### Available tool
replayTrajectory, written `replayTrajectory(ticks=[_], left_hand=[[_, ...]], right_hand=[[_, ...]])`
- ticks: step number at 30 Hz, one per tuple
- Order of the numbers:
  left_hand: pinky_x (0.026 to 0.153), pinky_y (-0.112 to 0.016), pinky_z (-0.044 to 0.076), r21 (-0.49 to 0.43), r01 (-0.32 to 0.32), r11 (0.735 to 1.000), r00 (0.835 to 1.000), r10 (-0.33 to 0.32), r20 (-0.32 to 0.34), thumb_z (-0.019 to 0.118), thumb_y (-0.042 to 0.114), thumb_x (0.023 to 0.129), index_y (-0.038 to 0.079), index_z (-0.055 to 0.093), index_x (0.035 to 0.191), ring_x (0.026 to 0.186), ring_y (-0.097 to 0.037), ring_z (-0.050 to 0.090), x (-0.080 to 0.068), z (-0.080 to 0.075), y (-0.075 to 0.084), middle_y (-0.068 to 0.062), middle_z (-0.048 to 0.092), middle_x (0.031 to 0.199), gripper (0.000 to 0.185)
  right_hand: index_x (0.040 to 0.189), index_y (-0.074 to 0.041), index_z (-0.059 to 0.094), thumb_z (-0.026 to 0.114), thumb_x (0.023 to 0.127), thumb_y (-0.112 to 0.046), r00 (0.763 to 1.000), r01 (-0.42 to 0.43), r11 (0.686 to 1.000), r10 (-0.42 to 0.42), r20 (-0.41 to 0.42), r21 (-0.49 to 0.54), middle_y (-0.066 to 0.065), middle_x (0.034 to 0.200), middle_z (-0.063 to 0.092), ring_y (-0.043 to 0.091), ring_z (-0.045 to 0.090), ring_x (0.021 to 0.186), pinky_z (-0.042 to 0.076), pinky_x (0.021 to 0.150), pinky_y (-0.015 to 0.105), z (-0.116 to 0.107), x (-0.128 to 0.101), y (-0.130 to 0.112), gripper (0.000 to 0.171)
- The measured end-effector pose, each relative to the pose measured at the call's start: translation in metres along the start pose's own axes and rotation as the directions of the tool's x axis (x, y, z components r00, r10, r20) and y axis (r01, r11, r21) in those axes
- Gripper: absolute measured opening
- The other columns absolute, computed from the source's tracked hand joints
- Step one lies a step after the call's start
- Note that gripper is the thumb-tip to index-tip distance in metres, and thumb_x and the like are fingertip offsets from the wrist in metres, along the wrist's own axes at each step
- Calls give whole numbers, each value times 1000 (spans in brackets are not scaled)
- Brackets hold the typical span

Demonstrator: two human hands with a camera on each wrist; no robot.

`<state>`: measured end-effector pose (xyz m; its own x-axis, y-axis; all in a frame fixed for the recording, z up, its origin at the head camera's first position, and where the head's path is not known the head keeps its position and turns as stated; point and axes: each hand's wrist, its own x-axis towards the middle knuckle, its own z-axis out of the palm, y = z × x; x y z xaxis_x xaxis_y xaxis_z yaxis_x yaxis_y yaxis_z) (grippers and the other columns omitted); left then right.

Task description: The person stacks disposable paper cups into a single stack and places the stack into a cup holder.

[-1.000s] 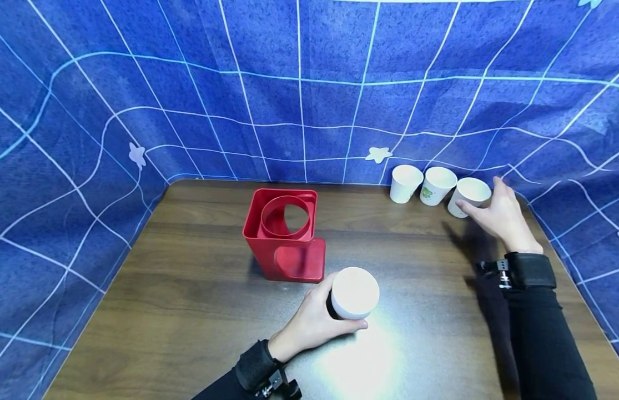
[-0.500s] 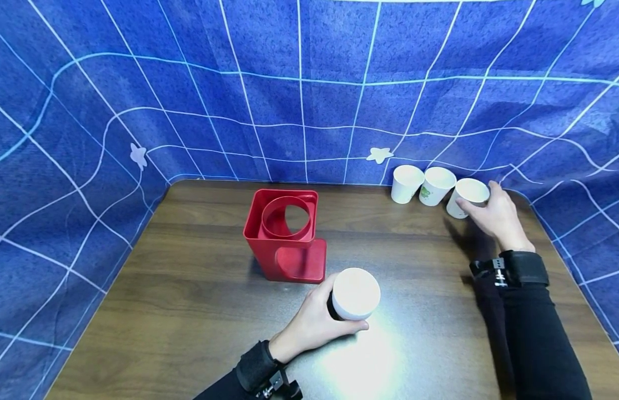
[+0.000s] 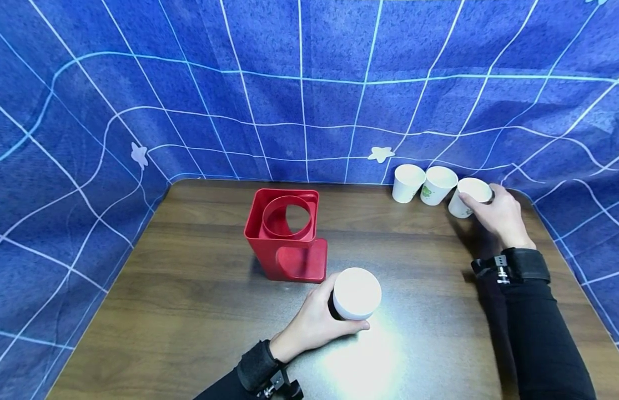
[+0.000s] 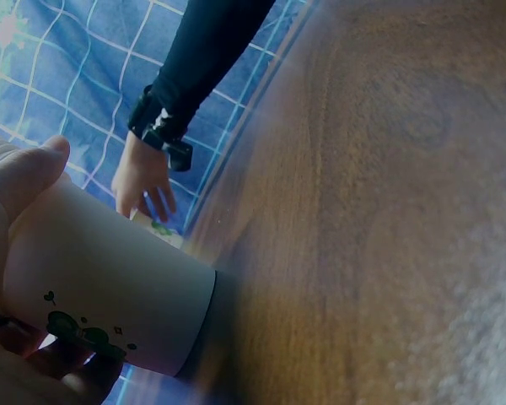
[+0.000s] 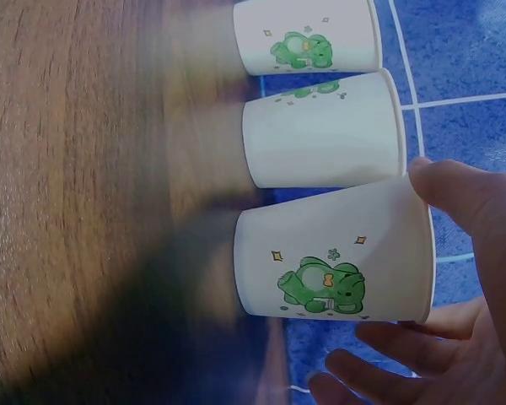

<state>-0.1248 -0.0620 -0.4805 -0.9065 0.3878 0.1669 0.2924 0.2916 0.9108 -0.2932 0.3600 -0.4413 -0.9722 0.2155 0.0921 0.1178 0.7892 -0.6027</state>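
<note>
Your left hand point(image 3: 314, 322) grips a white paper cup point(image 3: 356, 293) that stands on the wooden table point(image 3: 189, 300), just in front of the red cup holder point(image 3: 285, 236), off its right front corner. Your fingers are curled round the cup's side wall, the thumb lying along the near side; the left wrist view confirms the wrap, with the thumb over the top of the wall and fingertips under the green print. The cup is upright, base on the table, close to the holder but apart from it.

Your right hand point(image 3: 496, 215) is at the far right of the table, well apart from the red cup holder. It is closing on the rightmost paper cup point(image 3: 468, 197) of a row of three. In the right wrist view your thumb point(image 5: 468, 211) touches the cup near the rim, while the other fingers point(image 5: 379, 371) are spread and only partly bent on the opposite side; whether they touch the wall cannot be told. The hold is partial, not a full wrap.

The middle cup point(image 3: 438, 185) stands just beside the rightmost one, and the left cup point(image 3: 406, 183) just beside that. All three are upright, open end up, against the blue grid-pattern cloth point(image 3: 309, 89) behind the table. The red cup holder stands upright, its round opening facing upward.
</note>
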Motion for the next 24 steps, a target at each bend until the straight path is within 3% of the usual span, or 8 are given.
replayTrajectory(ticks=[4,14,20,24], left_hand=[[104,-34,51,1,3,1000,1000,-3,-2,95,37,71,39,52,138,116,-8,64,0,0,0,15,66,127,80],[103,-35,52,1,-6,1000,1000,6,-3,95,37,71,39,52,138,116,-8,65,0,0,1,15,67,127,80],[104,-35,51,0,-8,1000,1000,8,-1,95,37,71,39,52,138,116,-8,64,0,0,1,15,66,127,80],[104,-36,51,5,-8,1000,1000,8,-1,95,37,71,39,51,139,117,-8,64,0,0,2,15,66,128,81]], right_hand=[[147,11,39,58,95,-64,1000,-6,1000,6,-5,-10,41,140,49,57,46,129,39,103,67,-2,-3,0,94],[134,8,56,68,92,-56,990,66,998,-64,-130,10,35,130,60,55,54,121,41,97,63,-7,-30,0,77],[129,1,64,73,91,-50,976,135,991,-131,-174,11,28,122,67,49,61,109,40,82,48,-15,-53,-11,64],[126,-4,68,75,89,-51,972,152,988,-147,-186,13,23,119,70,44,62,109,38,81,41,-22,-68,-25,60]])
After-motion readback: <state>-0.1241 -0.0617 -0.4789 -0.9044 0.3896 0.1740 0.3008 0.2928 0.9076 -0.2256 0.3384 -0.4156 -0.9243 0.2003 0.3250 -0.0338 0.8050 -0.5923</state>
